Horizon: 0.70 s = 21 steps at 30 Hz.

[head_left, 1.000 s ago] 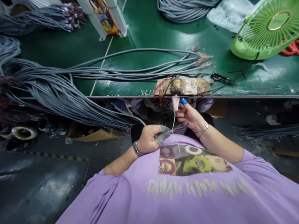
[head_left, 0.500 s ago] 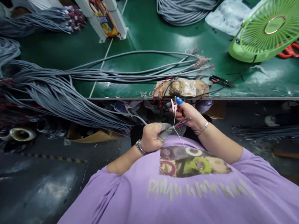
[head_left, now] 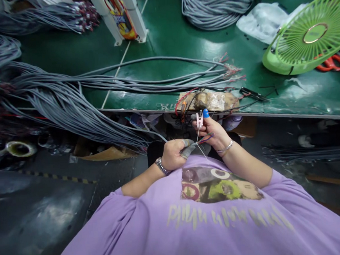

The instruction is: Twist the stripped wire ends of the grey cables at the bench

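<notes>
I have a green workbench [head_left: 163,45] across the far half of my head view, with the wearer's purple shirt [head_left: 155,238] filling the near half. A large bundle of grey cables [head_left: 55,97] sprawls over the left of the bench and droops past its front edge. At the far right I see a green fan [head_left: 312,33], and a coil of grey cable [head_left: 216,6] lies toward the back. A worn wooden block [head_left: 226,100] sits at the front edge, just beyond the hands.

Next in size are the hands, close together in front of the shirt. I see the left hand [head_left: 173,154] closed, gripping one grey cable [head_left: 159,135] that enters from the bundle side; its stripped end pokes out past the covered fingertips, pointing toward the other hand. The right hand [head_left: 214,134] is narrow, thumb and fingers pinched about a pink clip [head_left: 199,121], which sits at their tips, just short of the block.

Between the hands, coloured wires [head_left: 207,137] fan from the cable's end and reach under the right palm; whether the fingers there touch them I can't tell. Thinnest of all, a white thread [head_left: 198,134] runs from the clip down to the cable's end and on toward the shirt.
</notes>
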### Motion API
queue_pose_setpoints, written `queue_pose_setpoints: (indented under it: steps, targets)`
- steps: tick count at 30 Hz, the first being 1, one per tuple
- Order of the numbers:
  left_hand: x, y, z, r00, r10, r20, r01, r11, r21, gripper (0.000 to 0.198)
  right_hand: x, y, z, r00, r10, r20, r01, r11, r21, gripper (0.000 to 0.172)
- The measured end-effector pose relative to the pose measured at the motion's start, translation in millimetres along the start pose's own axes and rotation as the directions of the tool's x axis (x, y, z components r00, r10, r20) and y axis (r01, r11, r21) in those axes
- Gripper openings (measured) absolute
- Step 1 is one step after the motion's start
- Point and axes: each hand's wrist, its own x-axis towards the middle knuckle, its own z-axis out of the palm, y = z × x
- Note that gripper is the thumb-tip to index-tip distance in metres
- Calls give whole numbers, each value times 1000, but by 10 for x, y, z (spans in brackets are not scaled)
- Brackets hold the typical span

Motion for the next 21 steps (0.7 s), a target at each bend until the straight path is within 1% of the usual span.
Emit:
queue_pose_setpoints:
  steps: [7, 12, 17, 19, 21]
  targets:
    - [-52, -39, 15, 1000, -2, 24, 2, 1000, 6, 17, -17, 5, 19, 999, -32, -16, 32, 999, -15, 52]
    - [-96, -48, -14, 999, -29, 40, 29, 1000, -9, 19, -13, 22, 3, 1000, 1, 7, -1, 1000, -29, 59]
    - [-167, -30, -79, 994, 14, 105, -3, 995, -102, 22, -24, 13, -32, 999, 36, 5, -35, 999, -30, 61]
    - [-167, -35, -107, 994, -20, 110, 36, 988, -148, 21, -34, 9, -47, 999, 38, 5, -38, 999, -21, 60]
    - [-144, -55, -132, 995, -63, 77, 75, 983, -168, 21, -45, 1, -59, 999, 35, 14, -35, 999, -15, 59]
